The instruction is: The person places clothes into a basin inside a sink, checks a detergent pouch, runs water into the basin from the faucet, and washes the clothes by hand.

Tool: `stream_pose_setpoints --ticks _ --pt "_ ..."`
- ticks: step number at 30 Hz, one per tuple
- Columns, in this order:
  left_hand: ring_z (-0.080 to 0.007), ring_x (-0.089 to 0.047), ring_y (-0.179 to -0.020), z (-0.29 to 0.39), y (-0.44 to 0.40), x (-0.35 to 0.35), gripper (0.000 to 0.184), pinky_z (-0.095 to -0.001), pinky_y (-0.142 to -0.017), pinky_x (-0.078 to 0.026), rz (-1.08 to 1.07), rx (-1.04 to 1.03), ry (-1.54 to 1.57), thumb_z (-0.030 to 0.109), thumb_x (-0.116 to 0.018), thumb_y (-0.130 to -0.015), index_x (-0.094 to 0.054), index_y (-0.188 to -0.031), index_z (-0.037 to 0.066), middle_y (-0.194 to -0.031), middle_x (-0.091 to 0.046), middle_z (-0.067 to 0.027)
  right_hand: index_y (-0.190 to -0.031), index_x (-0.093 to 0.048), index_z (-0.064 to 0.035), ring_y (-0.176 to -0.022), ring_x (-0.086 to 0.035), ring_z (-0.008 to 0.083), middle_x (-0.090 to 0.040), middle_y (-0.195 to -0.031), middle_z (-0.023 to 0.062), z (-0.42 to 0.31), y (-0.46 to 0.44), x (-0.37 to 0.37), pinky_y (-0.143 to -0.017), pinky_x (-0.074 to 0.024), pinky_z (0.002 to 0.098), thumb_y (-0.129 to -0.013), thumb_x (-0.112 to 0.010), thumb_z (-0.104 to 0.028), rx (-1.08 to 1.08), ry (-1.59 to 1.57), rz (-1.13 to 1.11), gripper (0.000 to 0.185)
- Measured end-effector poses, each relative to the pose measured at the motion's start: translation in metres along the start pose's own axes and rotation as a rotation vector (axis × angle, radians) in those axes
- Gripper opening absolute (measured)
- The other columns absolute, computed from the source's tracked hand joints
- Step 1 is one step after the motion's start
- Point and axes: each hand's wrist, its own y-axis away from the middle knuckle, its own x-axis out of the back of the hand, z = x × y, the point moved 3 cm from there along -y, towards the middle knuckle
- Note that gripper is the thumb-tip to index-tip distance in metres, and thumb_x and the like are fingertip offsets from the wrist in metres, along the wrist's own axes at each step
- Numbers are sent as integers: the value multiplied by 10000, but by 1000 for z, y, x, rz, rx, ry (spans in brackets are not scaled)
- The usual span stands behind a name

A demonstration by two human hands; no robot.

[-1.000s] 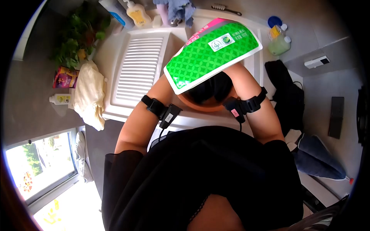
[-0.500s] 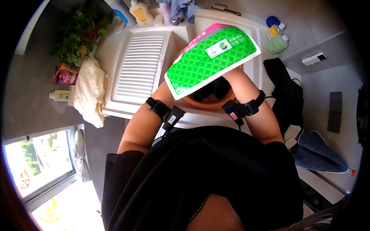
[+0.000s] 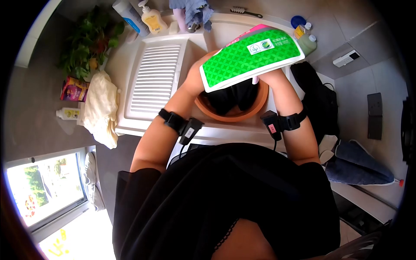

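Note:
A big green laundry detergent pouch (image 3: 249,58) with a white border and a pink end is held up, tilted, over a round terracotta-coloured basin (image 3: 229,118). My left hand (image 3: 196,80) grips its left end, with the fingers mostly hidden behind it. Under the right part, my right hand (image 3: 271,77) holds the pouch, its fingers also largely covered. A small pale pink piece (image 3: 255,80) shows just below the pouch beside that hand. Black cloth (image 3: 236,99) lies inside the basin.
A ribbed washboard (image 3: 156,73) is part of the sink at left. Cream cloth (image 3: 101,106) hangs over the left edge. A pump bottle (image 3: 152,18), a brush (image 3: 246,12) and a green bottle (image 3: 307,44) stand or lie along the back. A black bag (image 3: 318,99) is at right.
The pouch has moved right and slightly up with both hands, tilting so less of its face shows. More of the basin and black cloth is visible. The view has shifted slightly.

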Motion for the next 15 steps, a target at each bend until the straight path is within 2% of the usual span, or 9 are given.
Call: stream_pose_setpoints --ticks 2,3,5,6,8,10,11,15 --pt "-158 -573 -1057 22 4 9 471 -302 -925 -453 59 -58 -64 91 -638 -852 -466 -1287 36 -1213 -574 -102 -1022 -522 -8 -385 -527 139 -607 -664 103 2 3 1 -265 -358 235 -869 -550 -121 -68 -54 3 191" --pt "-143 -589 -1013 50 9 15 550 -300 -860 -458 167 2 -447 77 -703 -779 -479 -1281 55 -1191 -598 -88 -1029 -513 -11 -363 -512 140 -596 -624 103 5 3 1 -250 -341 230 -863 -556 -111 -114 -109 5 198" --pt "-116 -577 -977 58 17 30 597 -266 -800 -425 139 -99 -532 76 -723 -753 -474 -1296 73 -1155 -621 -48 -1061 -544 -1 -420 -550 136 -635 -747 101 29 -1 -3 -298 -394 231 -845 -592 -130 -46 7 -35 256" --pt "-103 -571 -959 65 20 34 620 -248 -770 -409 127 -149 -576 75 -733 -741 -472 -1303 82 -1137 -633 -29 -1087 -551 -7 -551 -571 154 -635 -836 104 36 -3 -5 -423 -427 255 -838 -609 -139 -33 68 -42 288" --pt "-125 -592 -938 78 27 39 552 -259 -789 -428 110 -122 -651 46 -712 -749 -515 -1264 78 -1099 -651 -43 -1139 -564 -19 -811 -614 190 -633 -1013 110 44 -7 -9 -673 -492 302 -823 -642 -158 -5 190 -55 355" --pt "-133 -601 -924 87 33 42 510 -262 -793 -436 79 -106 -701 38 -697 -760 -536 -1243 73 -1087 -656 -51 -1176 -549 -19 -1092 -550 242 -585 -1175 142 44 -6 -8 -944 -425 353 -808 -660 -127 -57 254 -96 400" --pt "-142 -612 -929 93 34 42 427 -267 -799 -449 71 -71 -684 13 -662 -787 -572 -1202 62 -1080 -659 -57 -1132 -579 -37 -973 -615 248 -649 -1044 119 48 -8 -11 -850 -479 353 -799 -685 -204 55 303 -45 387" --pt "-170 -624 -896 83 39 52 369 -277 -756 -474 155 -101 -660 47 -641 -795 -612 -1160 94 -1022 -667 -73 -1109 -601 -47 -962 -624 257 -647 -1054 132 55 -10 -12 -828 -487 348 -771 -708 -191 34 332 -83 384"
